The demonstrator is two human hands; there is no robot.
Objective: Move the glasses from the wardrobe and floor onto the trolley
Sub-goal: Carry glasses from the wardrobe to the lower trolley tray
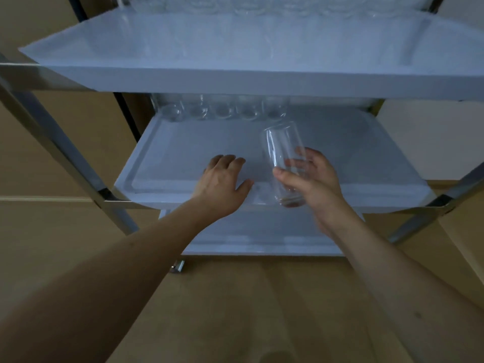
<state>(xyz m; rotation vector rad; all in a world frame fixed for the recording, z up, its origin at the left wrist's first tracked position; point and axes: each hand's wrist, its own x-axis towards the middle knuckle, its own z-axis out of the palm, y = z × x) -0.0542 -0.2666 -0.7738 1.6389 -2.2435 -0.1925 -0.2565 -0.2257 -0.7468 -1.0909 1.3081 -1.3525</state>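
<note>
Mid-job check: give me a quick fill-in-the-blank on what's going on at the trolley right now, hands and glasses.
1. The right hand grips a clear ____.
2. The held glass is over the trolley's ____ shelf.
3. The left hand holds ____.
4. A row of glasses stands along the ____ edge of that shelf.

Missing words: glass; middle; nothing; back
</note>
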